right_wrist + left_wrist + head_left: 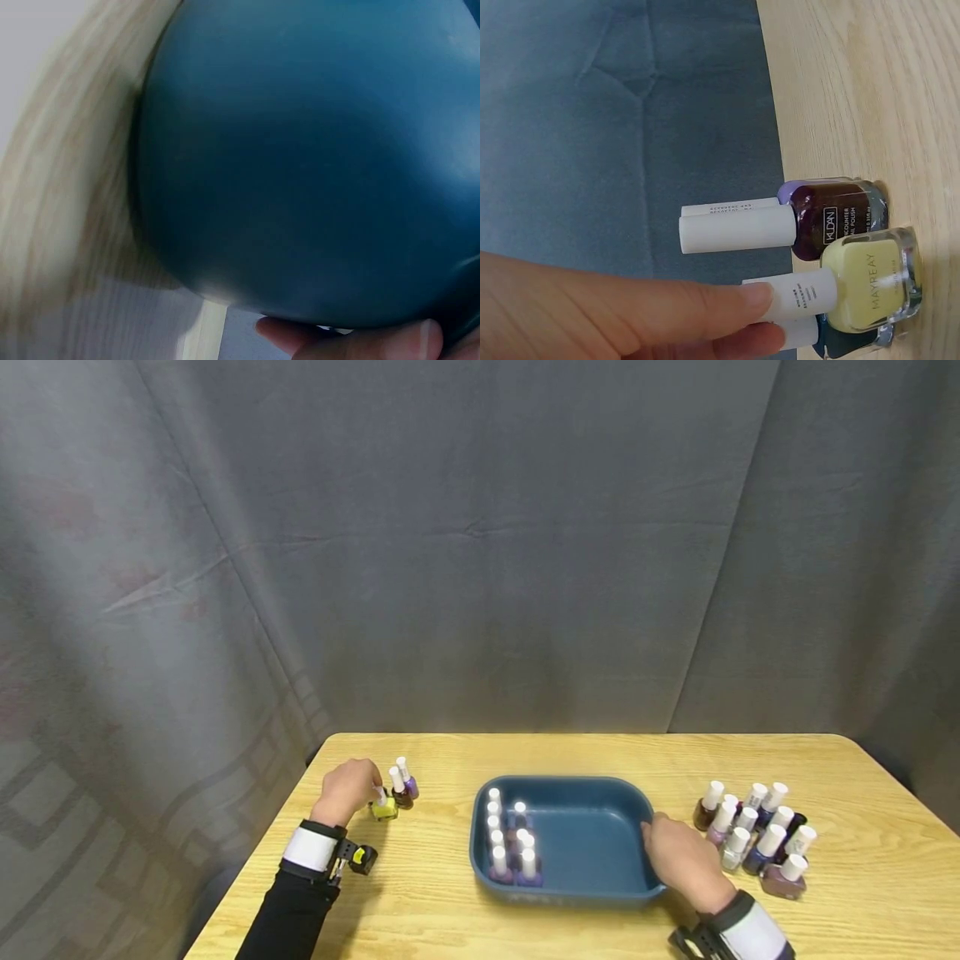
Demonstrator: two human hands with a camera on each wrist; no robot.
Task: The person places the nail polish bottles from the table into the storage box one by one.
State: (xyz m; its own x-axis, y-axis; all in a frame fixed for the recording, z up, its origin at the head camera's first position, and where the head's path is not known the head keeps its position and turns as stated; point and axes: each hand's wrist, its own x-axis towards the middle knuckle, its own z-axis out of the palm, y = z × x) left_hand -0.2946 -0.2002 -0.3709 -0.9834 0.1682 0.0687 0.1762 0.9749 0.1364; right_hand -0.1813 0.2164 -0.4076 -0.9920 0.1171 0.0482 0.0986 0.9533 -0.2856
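Observation:
My left hand (351, 789) pinches the white cap of a yellow nail polish bottle (866, 285) between thumb and fingers. Right behind it is a dark green nail polish bottle (844, 341), its white cap partly hidden by the fingers. A dark red nail polish bottle (810, 221) and a purple one (412, 787) stand close beside these. With thumb and fingers, my right hand (684, 860) grips the right edge of a blue tray (592, 852). Several white-capped nail polish bottles (500, 867) stand in two rows along the tray's left side.
To the right of the tray, several nail polish bottles (759, 853) stand in a cluster, mostly white-capped, in dark, pink and clear tones. A mauve bottle (782, 883) is nearest the front. The wooden table (435, 910) ends at a grey curtain (495, 610) behind.

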